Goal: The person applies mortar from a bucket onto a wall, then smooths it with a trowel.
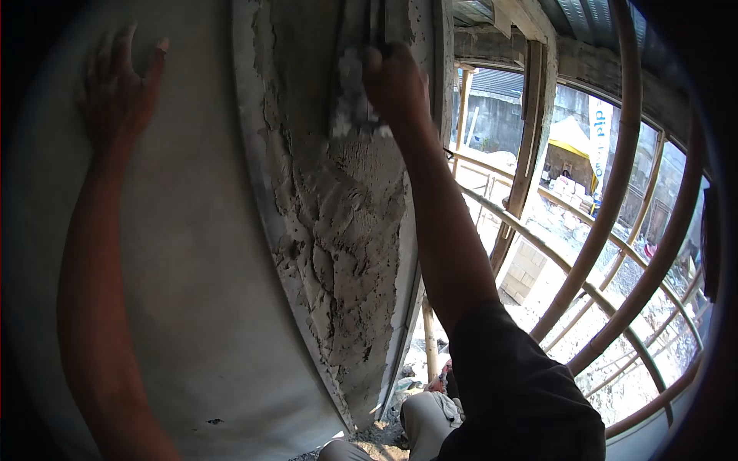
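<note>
My left hand [119, 92] lies flat with fingers spread on the smooth grey wall [192, 253] at the left. High on the narrow strip of wet mortar [338, 223], my right hand [396, 84] grips a plastering trowel [350, 96], its flat blade against the surface. The trowel's handle is mostly hidden by my fingers. Below the blade the mortar is rough, with cracks, ridges and small pits. Straight edge strips [261, 184] border the mortar on both sides.
To the right stand bamboo scaffold poles [615, 192] and a wooden post [526, 131]. Beyond them are stacked blocks [524, 273], a yellow-and-white tent [570, 138] and a banner [600, 131]. My knee [423, 422] shows low down, above debris on the ground.
</note>
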